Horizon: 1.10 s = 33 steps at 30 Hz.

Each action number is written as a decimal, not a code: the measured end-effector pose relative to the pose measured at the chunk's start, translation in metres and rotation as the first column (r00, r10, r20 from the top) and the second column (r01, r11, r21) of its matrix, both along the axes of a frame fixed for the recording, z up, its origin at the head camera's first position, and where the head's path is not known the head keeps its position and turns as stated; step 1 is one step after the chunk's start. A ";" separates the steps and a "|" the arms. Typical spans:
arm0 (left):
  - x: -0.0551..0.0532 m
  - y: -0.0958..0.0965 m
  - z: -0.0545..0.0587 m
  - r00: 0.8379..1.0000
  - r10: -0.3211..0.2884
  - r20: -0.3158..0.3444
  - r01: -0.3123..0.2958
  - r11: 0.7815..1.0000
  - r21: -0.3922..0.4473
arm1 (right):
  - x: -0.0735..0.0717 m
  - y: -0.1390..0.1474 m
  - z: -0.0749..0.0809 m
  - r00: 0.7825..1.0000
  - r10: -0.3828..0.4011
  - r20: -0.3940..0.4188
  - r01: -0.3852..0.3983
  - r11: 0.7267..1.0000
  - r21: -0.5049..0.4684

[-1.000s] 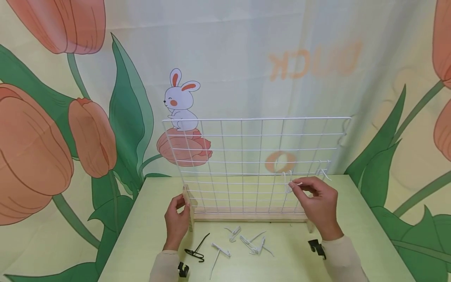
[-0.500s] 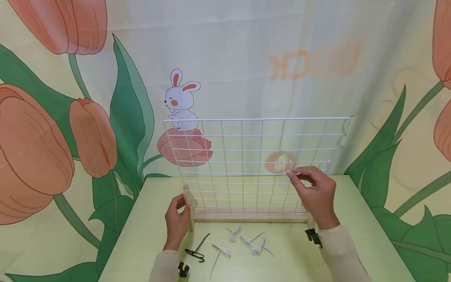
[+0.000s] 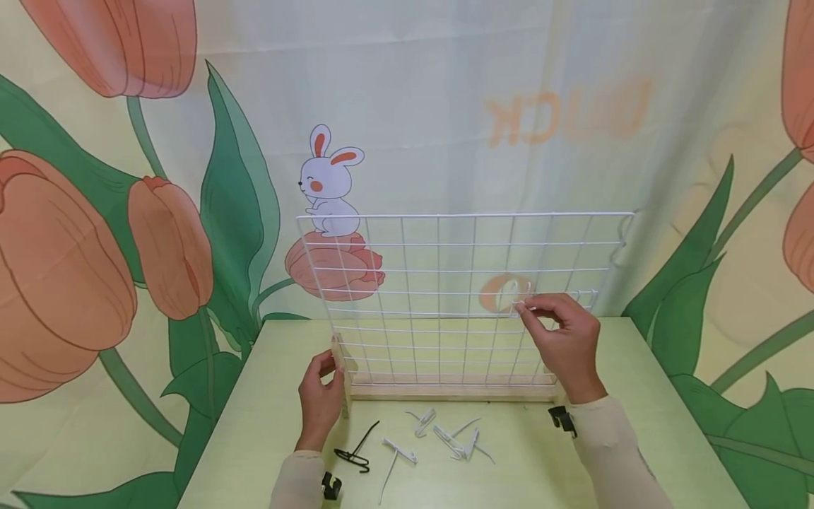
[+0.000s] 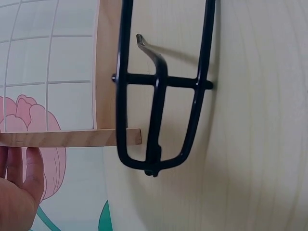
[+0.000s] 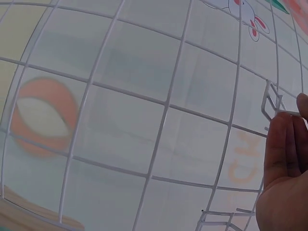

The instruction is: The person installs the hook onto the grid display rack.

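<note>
My right hand point(image 3: 564, 339) pinches a small white wire hook point(image 5: 271, 102) between thumb and fingertips. The hook lies right at the white wire grid panel point(image 3: 454, 270), right of its middle, with its loops overlapping a horizontal wire. Low at the left, my left hand point(image 3: 320, 396) holds the wooden side piece point(image 3: 341, 375) of the panel's stand; the left wrist view shows fingers against this wood point(image 4: 72, 139). A second white hook point(image 5: 224, 219) hangs on the grid, mostly hidden by my right hand in the head view.
Several white hooks point(image 3: 449, 440) lie on the pale table point(image 3: 254, 424) before the stand. A black wire hook point(image 3: 352, 452) lies near my left wrist and looms large in the left wrist view. Behind the panel hangs a curtain point(image 3: 420, 127) printed with tulips and a rabbit.
My right hand has risen a little and shifted slightly left along the grid, carrying the white hook upward. My left hand has stayed on the wooden side piece.
</note>
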<state>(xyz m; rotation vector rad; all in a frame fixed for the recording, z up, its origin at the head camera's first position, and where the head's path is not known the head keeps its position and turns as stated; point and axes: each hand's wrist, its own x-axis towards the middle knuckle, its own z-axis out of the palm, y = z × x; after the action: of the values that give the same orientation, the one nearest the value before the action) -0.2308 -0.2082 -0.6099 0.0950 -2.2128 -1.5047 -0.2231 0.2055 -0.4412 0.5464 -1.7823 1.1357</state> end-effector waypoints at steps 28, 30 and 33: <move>-0.001 -0.002 -0.001 1.000 -0.024 0.018 0.024 0.999 0.027 | 0.007 -0.001 -0.019 0.996 -0.089 0.018 0.086 0.988 0.130; -0.001 -0.002 -0.001 0.999 -0.026 0.024 0.025 0.999 0.029 | 0.008 -0.002 -0.019 0.996 -0.086 0.018 0.083 0.989 0.125; -0.001 -0.002 -0.001 1.000 -0.019 0.019 0.018 1.000 0.017 | 0.009 -0.003 -0.021 0.997 -0.080 0.016 0.078 0.990 0.118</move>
<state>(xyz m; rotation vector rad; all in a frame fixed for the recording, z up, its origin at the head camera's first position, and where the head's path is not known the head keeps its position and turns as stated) -0.2315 -0.2097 -0.6112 0.0949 -2.2215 -1.5389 -0.2145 0.2028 -0.4619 0.5299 -1.8811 0.9902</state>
